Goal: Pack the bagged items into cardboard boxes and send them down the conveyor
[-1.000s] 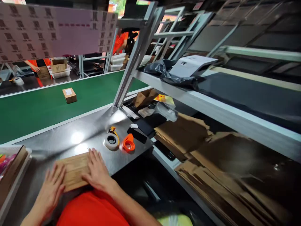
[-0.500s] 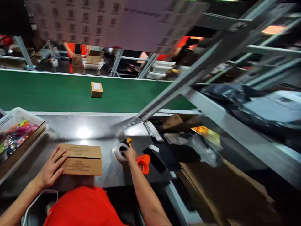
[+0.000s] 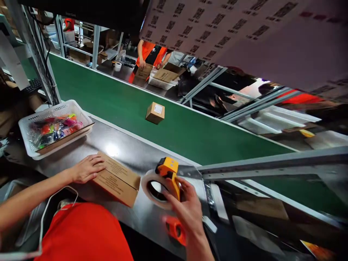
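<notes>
A closed cardboard box (image 3: 116, 179) with printed flaps lies on the metal table. Across its left end rests my left hand (image 3: 87, 169), fingers laid out on the top and not wrapped around it. My right hand (image 3: 187, 203) grips a yellow and black tape dispenser (image 3: 171, 167) loaded with a wide roll of clear tape (image 3: 148, 186). The dispenser is held just right of the box, apart from it. Beneath my right wrist is an orange tape dispenser (image 3: 176, 229), partly covered by the hand and blurred.
A white basket (image 3: 27, 139) of small bagged colourful items stands left. Beyond the table runs a green conveyor (image 3: 114, 98) carrying a small labelled box (image 3: 155, 113). A metal frame bar (image 3: 272, 163) crosses at right. Overhead hangs a sheet of codes (image 3: 217, 32). A co-worker (image 3: 152, 54) handles boxes opposite.
My right hand has lifted the tape dispenser from the table and turned it upright near the box. My left hand stays on the box. The view has swung left and tilted.
</notes>
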Motion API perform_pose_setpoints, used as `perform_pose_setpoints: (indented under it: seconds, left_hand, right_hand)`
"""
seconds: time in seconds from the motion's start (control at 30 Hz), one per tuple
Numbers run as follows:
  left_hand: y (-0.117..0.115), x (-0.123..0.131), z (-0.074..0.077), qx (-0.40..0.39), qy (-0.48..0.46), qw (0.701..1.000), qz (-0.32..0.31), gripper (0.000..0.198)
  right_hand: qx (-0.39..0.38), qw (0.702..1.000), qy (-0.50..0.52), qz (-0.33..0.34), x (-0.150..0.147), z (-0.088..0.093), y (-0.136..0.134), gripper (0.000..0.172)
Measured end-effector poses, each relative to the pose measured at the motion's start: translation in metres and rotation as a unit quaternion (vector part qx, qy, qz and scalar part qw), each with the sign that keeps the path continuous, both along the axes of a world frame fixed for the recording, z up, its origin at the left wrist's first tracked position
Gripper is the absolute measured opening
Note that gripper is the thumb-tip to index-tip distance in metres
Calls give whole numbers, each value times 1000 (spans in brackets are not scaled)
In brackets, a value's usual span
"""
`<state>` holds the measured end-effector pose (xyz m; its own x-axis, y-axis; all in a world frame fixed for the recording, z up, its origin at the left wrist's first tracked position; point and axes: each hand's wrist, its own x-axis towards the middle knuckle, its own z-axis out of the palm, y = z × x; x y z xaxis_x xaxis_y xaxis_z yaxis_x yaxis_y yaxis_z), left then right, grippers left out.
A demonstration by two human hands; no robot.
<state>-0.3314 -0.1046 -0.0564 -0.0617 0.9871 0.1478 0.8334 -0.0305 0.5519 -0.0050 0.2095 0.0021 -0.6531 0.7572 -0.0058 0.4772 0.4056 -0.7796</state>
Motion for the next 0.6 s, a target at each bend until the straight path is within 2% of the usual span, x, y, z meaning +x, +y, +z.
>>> perform_pose_setpoints:
  seconds: [0.03, 0.1, 0.13, 0.2, 0.27, 0.33, 0.4, 0.43, 0.47, 0.5, 0.57, 0.6]
  left_hand:
    - [0, 0, 1, -2, 1, 1000, -1, 53]
    - [1, -1, 2, 7, -6, 1000, 3, 52]
    - [2, -1, 3, 14, -12, 1000, 8, 51]
    - [3, 1, 5, 22, -31, 999, 18, 50]
    - [5, 4, 11, 22, -56, 998, 28, 45]
    - [11, 11, 19, 24, -102, 992, 62, 36]
    - [20, 23, 30, 43, -197, 966, 163, 32]
    - [26, 32, 35, 46, -275, 933, 229, 32]
    - [32, 40, 41, 38, -375, 881, 286, 35]
    - [38, 50, 47, 21, -487, 813, 319, 40]
    - [49, 66, 58, -21, -679, 667, 306, 48]
    - [54, 72, 63, -33, -740, 610, 281, 50]
  right_hand:
    - [34, 998, 51, 35, -6, 10, -9, 54]
    - [101, 978, 96, 154, -23, 25, -29, 42]
    - [128, 963, 81, 224, -33, 30, -39, 38]
    - [179, 927, 23, 328, -52, 33, -54, 40]
    - [238, 899, -12, 368, -65, 29, -61, 48]
    - [285, 881, -2, 377, -68, 23, -58, 55]
    - [306, 874, 30, 377, -66, 20, -52, 61]
    - [310, 872, 44, 377, -64, 19, -48, 63]
    - [310, 871, 52, 378, -62, 19, -46, 65]
    - [310, 870, 56, 379, -61, 20, -45, 67]
    - [312, 869, 53, 381, -60, 22, -45, 66]
    - [314, 867, 51, 383, -61, 23, -45, 65]
